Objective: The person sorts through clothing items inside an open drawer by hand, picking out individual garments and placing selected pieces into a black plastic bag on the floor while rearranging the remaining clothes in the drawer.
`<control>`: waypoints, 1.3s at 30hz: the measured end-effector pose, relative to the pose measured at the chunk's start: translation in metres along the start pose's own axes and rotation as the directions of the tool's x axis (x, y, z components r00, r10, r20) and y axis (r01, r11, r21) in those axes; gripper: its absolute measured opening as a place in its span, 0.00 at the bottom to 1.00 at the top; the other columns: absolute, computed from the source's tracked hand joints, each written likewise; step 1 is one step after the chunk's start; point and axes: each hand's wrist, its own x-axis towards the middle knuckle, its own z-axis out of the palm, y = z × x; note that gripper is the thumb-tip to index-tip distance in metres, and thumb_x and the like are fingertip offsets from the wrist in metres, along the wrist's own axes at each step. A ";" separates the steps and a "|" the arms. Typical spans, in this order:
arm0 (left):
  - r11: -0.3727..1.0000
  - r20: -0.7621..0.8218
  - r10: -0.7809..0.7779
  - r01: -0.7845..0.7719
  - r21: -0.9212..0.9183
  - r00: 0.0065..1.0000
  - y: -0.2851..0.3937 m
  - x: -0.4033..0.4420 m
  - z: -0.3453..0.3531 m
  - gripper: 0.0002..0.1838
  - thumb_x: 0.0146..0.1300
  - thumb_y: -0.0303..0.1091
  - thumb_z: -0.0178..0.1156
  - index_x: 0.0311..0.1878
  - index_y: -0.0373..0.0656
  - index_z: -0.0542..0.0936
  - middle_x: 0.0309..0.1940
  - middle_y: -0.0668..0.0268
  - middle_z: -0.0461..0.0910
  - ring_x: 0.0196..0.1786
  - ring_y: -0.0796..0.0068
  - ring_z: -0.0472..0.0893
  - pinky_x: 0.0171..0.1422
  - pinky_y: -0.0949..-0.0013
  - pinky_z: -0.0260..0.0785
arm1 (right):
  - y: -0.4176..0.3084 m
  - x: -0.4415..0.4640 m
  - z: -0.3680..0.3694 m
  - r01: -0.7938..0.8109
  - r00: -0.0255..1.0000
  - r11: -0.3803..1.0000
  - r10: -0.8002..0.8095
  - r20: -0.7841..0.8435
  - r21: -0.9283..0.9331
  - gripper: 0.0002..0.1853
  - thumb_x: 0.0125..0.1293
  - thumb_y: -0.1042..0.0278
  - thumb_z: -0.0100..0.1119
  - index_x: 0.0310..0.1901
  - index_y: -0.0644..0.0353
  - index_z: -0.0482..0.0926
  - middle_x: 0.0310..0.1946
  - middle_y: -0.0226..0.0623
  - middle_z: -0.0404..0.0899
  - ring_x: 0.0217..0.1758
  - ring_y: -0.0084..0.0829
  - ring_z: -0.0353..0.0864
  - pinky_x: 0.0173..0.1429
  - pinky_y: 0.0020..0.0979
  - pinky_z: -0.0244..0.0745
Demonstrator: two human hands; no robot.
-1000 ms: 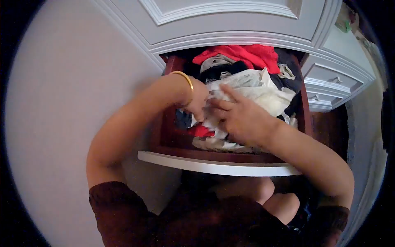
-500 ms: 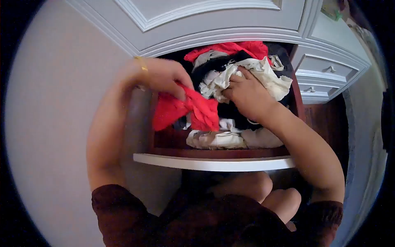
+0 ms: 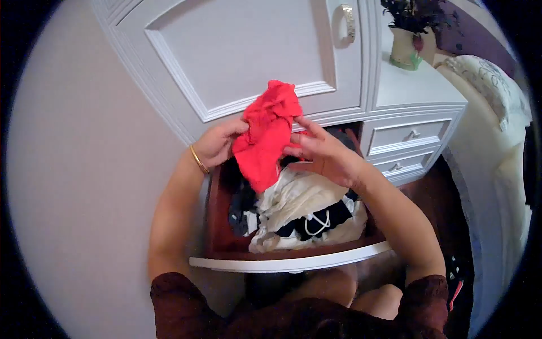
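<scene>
A crumpled red garment (image 3: pixel 264 133) is held up above the pulled-out drawer (image 3: pixel 224 248). My left hand (image 3: pixel 221 142) is closed on its left edge, thumb toward the cloth. At its right edge is my right hand (image 3: pixel 324 150), with fingers spread and the fingertips at the fabric; I cannot tell whether they press on it. Below the hands, the drawer holds a cream garment (image 3: pixel 299 195), a black garment with a white drawstring (image 3: pixel 327 221) and dark grey clothing (image 3: pixel 241 206). What kind of garment the red one is does not show.
A white cabinet door (image 3: pixel 243 56) rises behind the drawer, with a wall (image 3: pixel 84 169) on the left. To the right are a white nightstand (image 3: pixel 415 133), a potted plant (image 3: pixel 407 48) and a bed (image 3: pixel 491 152). My knees lie under the drawer front.
The red garment has been raised out of the drawer, up and to the right. My right hand has let go of the cream cloth and moved to the red garment. The view has tilted up.
</scene>
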 end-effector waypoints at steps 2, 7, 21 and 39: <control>0.999 0.020 -0.031 0.031 0.008 0.999 -0.017 0.016 -0.002 0.22 0.68 0.34 0.46 0.62 0.32 0.66 0.61 0.57 0.71 0.63 0.66 0.71 0.69 0.62 0.61 | -0.004 0.000 -0.001 0.111 0.991 0.986 -0.101 -0.088 0.121 0.35 0.62 0.59 0.62 0.67 0.55 0.55 0.56 0.34 0.72 0.59 0.30 0.73 0.61 0.39 0.69; 0.861 -0.023 0.173 -0.139 0.489 0.985 -0.035 0.043 0.036 0.54 0.53 0.51 0.68 0.73 0.47 0.43 0.67 0.56 0.56 0.66 0.65 0.65 0.72 0.60 0.55 | -0.006 0.006 -0.015 0.219 0.939 0.973 -0.229 -0.256 -0.069 0.22 0.61 0.60 0.64 0.54 0.59 0.71 0.48 0.32 0.77 0.50 0.28 0.77 0.56 0.33 0.72; 0.258 -0.005 0.645 -0.212 0.943 0.764 -0.011 0.041 0.065 0.08 0.56 0.21 0.53 0.40 0.37 0.75 0.34 0.61 0.78 0.35 0.72 0.77 0.43 0.72 0.70 | -0.071 -0.020 -0.048 0.233 0.623 0.843 -0.512 -0.591 -0.485 0.16 0.65 0.53 0.56 0.47 0.55 0.78 0.34 0.24 0.78 0.33 0.18 0.70 0.41 0.24 0.64; 0.776 0.088 0.526 -0.519 0.359 0.846 0.048 0.058 0.063 0.05 0.68 0.23 0.47 0.44 0.42 0.68 0.41 0.67 0.76 0.43 0.79 0.77 0.47 0.76 0.74 | -0.155 -0.074 -0.057 0.387 0.673 0.766 -0.615 -0.411 -0.513 0.08 0.69 0.62 0.53 0.45 0.53 0.73 0.39 0.25 0.77 0.41 0.18 0.75 0.50 0.24 0.70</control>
